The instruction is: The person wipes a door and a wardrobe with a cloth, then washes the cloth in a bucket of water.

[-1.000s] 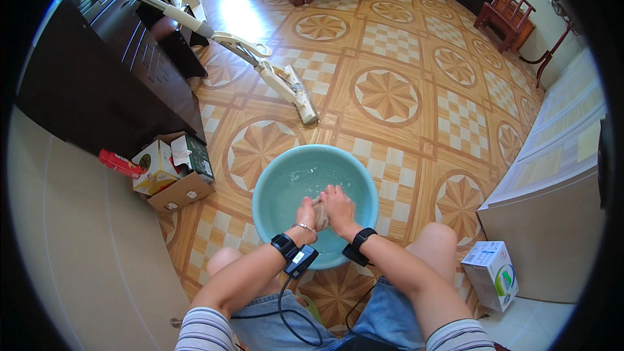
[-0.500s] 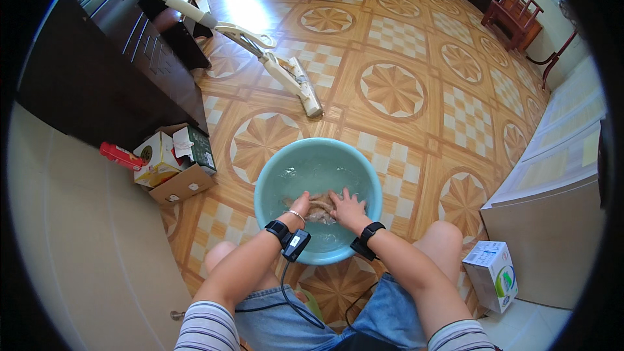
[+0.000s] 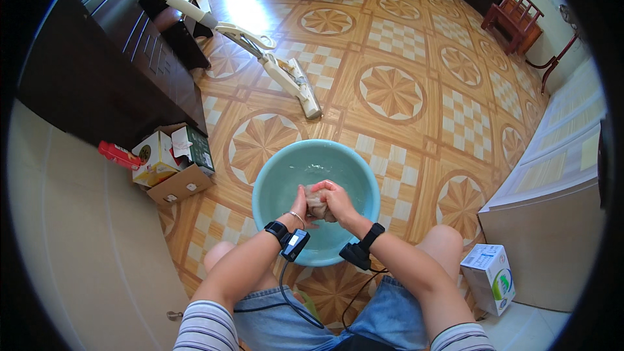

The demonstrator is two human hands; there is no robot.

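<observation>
A round teal basin (image 3: 315, 143) of water stands on the floor between my knees. Over the water, in its middle, a wet beige-brown cloth (image 3: 317, 205) is bunched into a compact wad. My left hand (image 3: 299, 208) cups it from the left, and my right hand (image 3: 336, 201) wraps over it from the right with bent fingers. Between the two palms part of the cloth is hidden.
A cream mop (image 3: 286, 78) rests on the patterned floor beyond the basin. At left is an open cardboard box (image 3: 179, 184) with cartons and a red bottle (image 3: 119, 154). A white box (image 3: 489, 278) stands at right. Black cables (image 3: 284, 299) hang from my wrists.
The cloth was spread loosely in the water under my open fingers. Now it is gathered into a wad between both hands, which have come closer together.
</observation>
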